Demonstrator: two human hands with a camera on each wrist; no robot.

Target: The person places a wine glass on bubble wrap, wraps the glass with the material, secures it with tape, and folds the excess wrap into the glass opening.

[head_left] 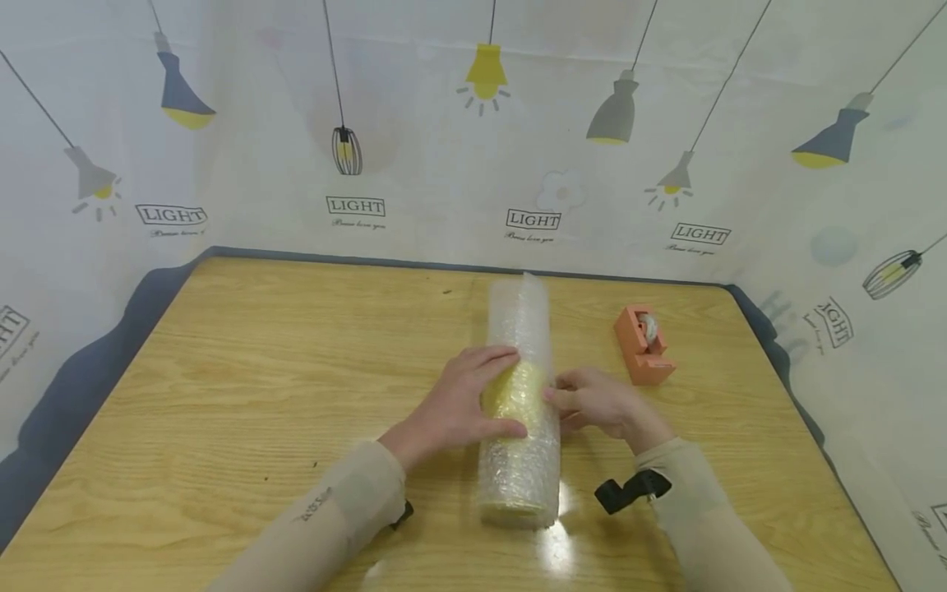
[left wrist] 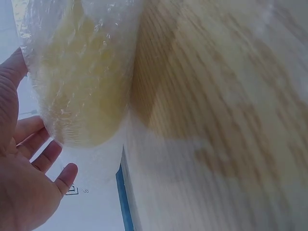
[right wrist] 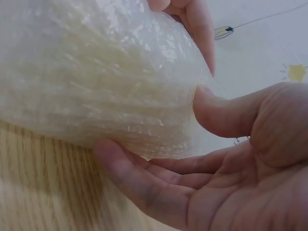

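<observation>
A long roll of bubble wrap [head_left: 520,473] lies on the wooden table [head_left: 281,353], a bit right of the middle of the frame. It points from the bottom to the top. The wrap is clear and shiny, and something yellow [head_left: 522,390] shows through its middle part.

The left hand [head_left: 462,400] is on the left side of the roll. It is spread wide, with thumb and fingers far apart, and it rests on the wrap. The right hand [head_left: 602,403] is on the other side. It is partly curled and holds the edge of the roll, with the thumb on the side and the fingers tucked low near the table.

An orange tape holder [head_left: 642,349] with a small roll of tape [head_left: 649,328] sits right of the wrap, near the upper right corner of the table. No hand touches it.

Both arms wear pale sleeves [head_left: 699,506], and a black strap [head_left: 633,491] is by the right wrist. Behind the table, a white cloth [head_left: 436,164] has lamps and the word LIGHT on it.
</observation>
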